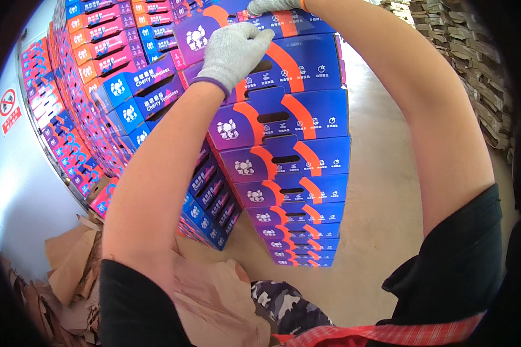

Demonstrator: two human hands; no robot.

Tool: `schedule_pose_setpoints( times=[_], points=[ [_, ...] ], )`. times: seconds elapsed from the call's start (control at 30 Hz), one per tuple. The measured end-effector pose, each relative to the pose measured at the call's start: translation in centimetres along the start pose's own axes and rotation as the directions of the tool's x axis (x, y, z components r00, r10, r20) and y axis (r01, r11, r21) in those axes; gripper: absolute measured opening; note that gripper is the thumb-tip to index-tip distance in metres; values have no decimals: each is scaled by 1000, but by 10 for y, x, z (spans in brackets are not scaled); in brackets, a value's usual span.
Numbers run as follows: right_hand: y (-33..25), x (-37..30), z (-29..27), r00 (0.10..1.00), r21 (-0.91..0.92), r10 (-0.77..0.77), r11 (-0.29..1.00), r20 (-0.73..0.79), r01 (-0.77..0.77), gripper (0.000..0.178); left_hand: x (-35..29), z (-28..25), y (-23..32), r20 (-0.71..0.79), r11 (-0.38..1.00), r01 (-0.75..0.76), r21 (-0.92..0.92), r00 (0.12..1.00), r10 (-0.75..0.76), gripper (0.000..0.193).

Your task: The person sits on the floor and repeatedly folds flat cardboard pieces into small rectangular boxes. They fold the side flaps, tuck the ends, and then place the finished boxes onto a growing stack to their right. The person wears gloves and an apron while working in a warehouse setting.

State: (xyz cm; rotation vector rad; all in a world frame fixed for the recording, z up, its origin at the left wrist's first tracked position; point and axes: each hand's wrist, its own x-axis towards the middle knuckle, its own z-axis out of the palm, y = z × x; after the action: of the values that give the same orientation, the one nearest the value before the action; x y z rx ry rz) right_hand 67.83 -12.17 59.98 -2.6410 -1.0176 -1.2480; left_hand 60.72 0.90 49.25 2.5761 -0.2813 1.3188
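Note:
A tall stack of purple-blue cardboard boxes [324, 115] with orange stripes and oval handle slots rises in front of me. My left hand [231, 55], in a grey knit glove with a purple cuff, is closed at the front of the top cardboard box [194, 40], its fingers bent against the panel. At the upper edge of the picture my right hand [276, 6], gloved too, lies over the same box's upper edge with its fingers curled. Part of that hand is cut off, as is the top of the box.
More stacks of blue, pink and orange boxes [98, 46] stand at the left, beside a pale wall [17, 156] with a sign. Crumpled brown paper [208, 295] lies at lower left. Folded brown cardboard [469, 63] is piled at far right. Concrete floor [376, 231] shows between.

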Motion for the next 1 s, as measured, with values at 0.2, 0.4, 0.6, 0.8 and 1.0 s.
schedule_pose_setpoints(
  times=[0.2,0.4,0.6,0.8,1.0],
  points=[
    [-26,-112,34,940,318,4,941,-341,112,55,-138,19,-23,39,842,-540,-8,841,539,36],
    [-106,-374,240,726,764,-487,640,486,-81,28,-388,19,-73,639,978,172,-119,767,-57,37],
    [-116,-422,364,874,573,-182,810,450,-126,23,-541,-12,-60,643,602,799,-5,464,-610,38],
    [-117,-395,382,860,525,-72,816,506,-241,22,-580,-13,-30,597,399,916,-37,341,-726,39],
    [-96,-425,346,721,760,474,150,505,-632,15,-546,12,-70,544,570,821,-28,491,-681,39]
  ],
)
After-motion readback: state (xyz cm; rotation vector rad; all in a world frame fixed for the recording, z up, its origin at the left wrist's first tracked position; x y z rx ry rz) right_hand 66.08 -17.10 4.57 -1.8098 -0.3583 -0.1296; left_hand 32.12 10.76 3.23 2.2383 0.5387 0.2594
